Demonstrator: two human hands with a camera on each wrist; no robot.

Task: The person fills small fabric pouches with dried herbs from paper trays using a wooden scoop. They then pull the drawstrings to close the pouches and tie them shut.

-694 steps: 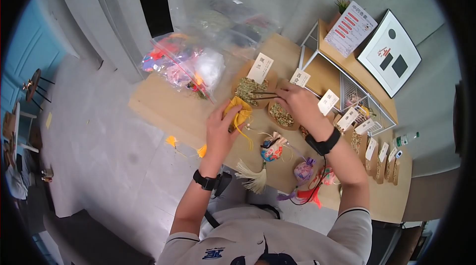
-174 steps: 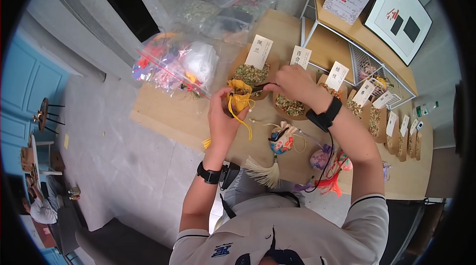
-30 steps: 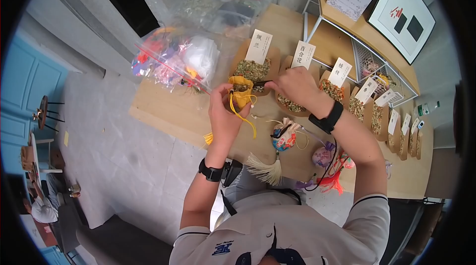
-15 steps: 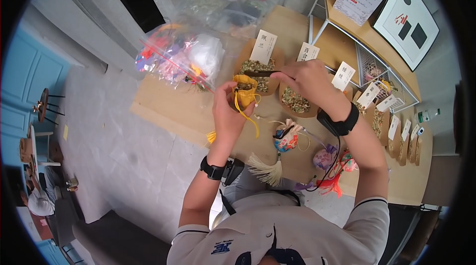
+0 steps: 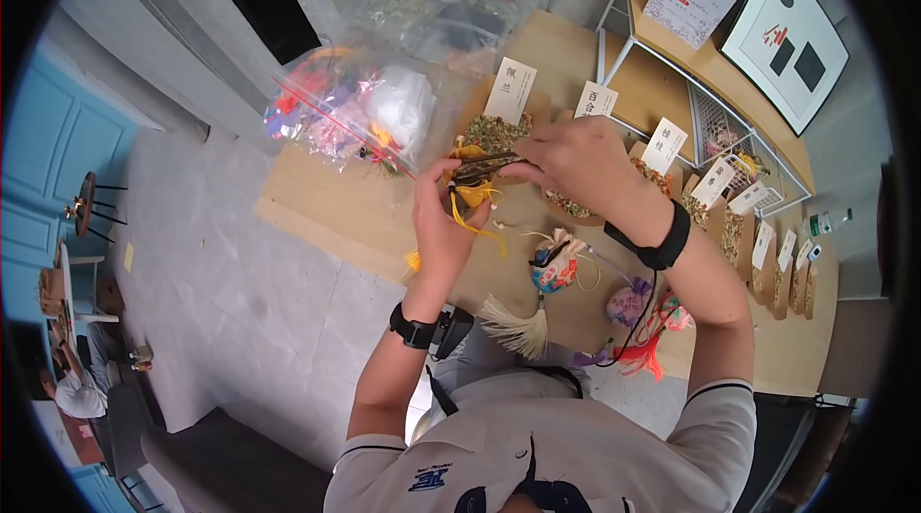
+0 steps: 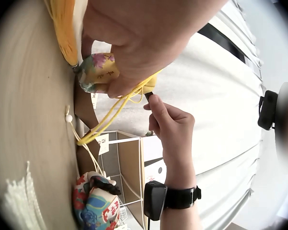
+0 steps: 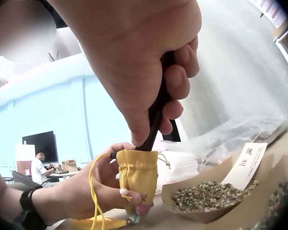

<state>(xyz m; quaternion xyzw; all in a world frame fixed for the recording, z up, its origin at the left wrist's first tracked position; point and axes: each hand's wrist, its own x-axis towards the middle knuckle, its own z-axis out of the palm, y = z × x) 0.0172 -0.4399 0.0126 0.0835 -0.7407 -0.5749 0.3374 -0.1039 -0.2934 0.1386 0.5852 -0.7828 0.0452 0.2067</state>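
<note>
My left hand [image 5: 441,225] grips a yellow drawstring pouch [image 7: 146,170] round its side, mouth upward. Its body shows a printed flower in the left wrist view, and yellow cords [image 6: 105,117] and a yellow tassel [image 6: 63,33] hang from it. My right hand [image 5: 585,160] pinches dark tweezers [image 7: 157,112], which point down into the pouch's mouth; their tips are hidden inside in the right wrist view. Just behind the pouch is a brown paper tray of dried herbs [image 7: 206,196] with an upright label card [image 5: 509,91].
More labelled herb trays [image 5: 729,235] run rightward along the table [image 5: 317,216]. A patterned cream pouch [image 5: 554,262] and a purple pouch [image 5: 628,304] lie nearer my body. Clear plastic bags [image 5: 355,110] stand back left; a white-framed shelf [image 5: 662,81] stands back right.
Half a second ago the tweezers lay level over the herb tray's near side; now they are down in the pouch's mouth. Earlier they were among the herbs. The left hand keeps its hold.
</note>
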